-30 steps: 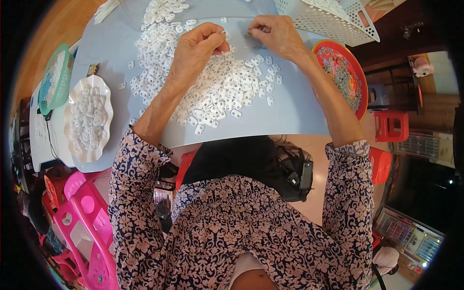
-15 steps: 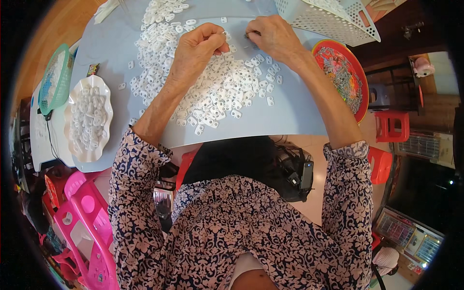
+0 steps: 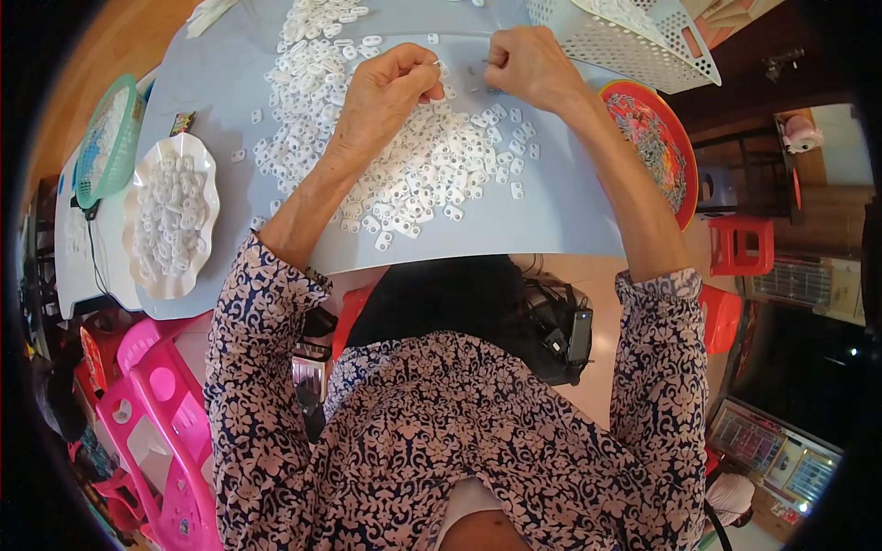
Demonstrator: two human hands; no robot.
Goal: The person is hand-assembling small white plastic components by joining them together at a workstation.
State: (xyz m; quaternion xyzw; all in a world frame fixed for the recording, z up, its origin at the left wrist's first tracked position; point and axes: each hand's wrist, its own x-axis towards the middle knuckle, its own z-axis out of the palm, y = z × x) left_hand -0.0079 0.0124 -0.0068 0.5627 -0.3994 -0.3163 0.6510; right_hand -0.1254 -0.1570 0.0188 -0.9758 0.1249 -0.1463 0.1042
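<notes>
White pieces (image 3: 432, 170) lie heaped under and nearer the person than the left fingers, each oblong pointing its own way; the heap's long axis runs away from the person, past the left of those fingers. The left hand (image 3: 390, 92) curls its fingers in toward the thumb, the right hand (image 3: 533, 69) likewise; from where I stand, I can't tell whether either is fully closed or grips anything.
</notes>
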